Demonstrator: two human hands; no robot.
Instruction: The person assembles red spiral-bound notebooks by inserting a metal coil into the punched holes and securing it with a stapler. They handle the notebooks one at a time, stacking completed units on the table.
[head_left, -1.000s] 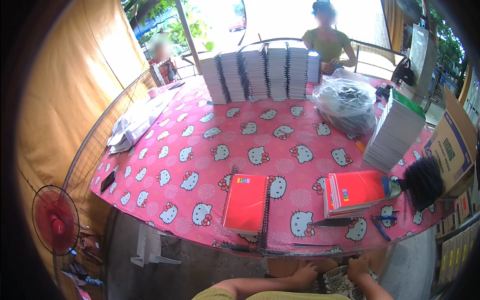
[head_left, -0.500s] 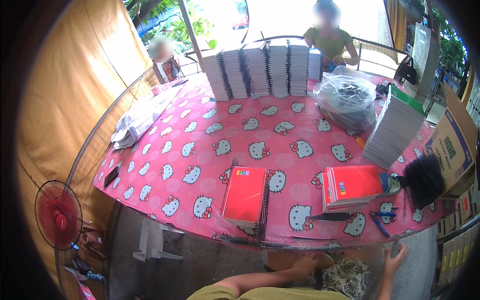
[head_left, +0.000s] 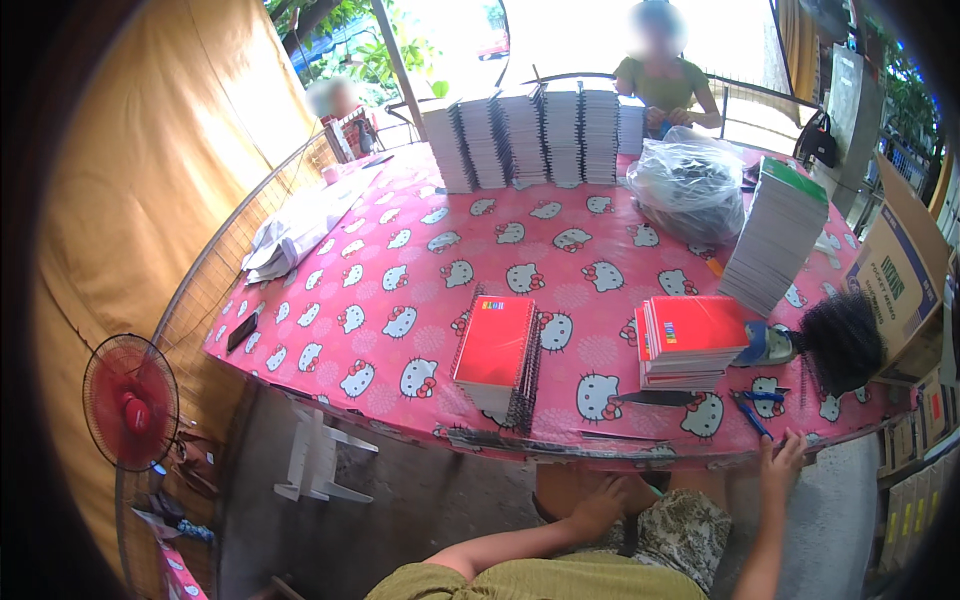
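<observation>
My left hand [head_left: 600,505] lies on my lap, its fingers stretched over the thigh. At the table's near edge my right hand [head_left: 783,455] has its thumb and fingers apart, beside the handle end of blue-handled pliers [head_left: 752,415]; contact is hard to make out. A second blue-handled tool [head_left: 765,396] lies just beyond. Left of it, a dark flat blade-like piece [head_left: 655,398] rests before a stack of red spiral notebooks [head_left: 695,325]. Another pile of red spiral notebooks [head_left: 495,340] stands further left, black coils on its right side.
Tall stacks of coil-bound pages [head_left: 520,135] line the table's far side, beside a clear plastic bag [head_left: 685,190]. At right are a green-topped paper stack [head_left: 775,240], black coils [head_left: 842,345] and a cardboard box [head_left: 900,285]. A person [head_left: 665,95] sits opposite; a fan [head_left: 130,400] stands left.
My right hand has come up from beside my lap to the table edge by the pliers. My left hand stays on my lap. The whole view has tilted slightly.
</observation>
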